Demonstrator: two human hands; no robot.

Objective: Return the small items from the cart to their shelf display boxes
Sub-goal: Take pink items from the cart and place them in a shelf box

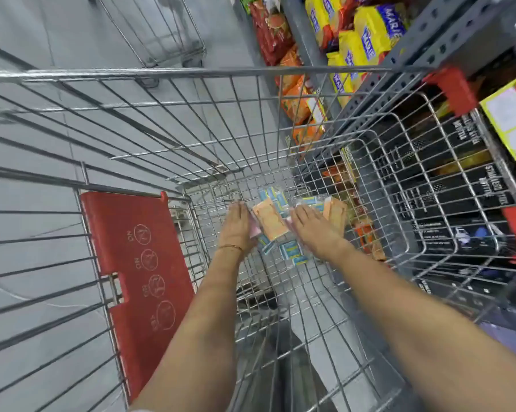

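Both hands reach into the silver wire shopping cart (191,120). Left hand (236,224) and right hand (308,226) lie flat, grip apart, on small blue and orange packets (270,223).

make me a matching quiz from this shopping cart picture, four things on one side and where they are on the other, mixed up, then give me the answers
Things:
1. red flap
2. orange packet
3. yellow biscuit packs
4. bracelet

Places:
A. on the left wrist
B. on the shelf at upper right
C. on the cart's near left side
D. on the cart floor between the left hand and right hand

Pairs: 1-C, 2-D, 3-B, 4-A
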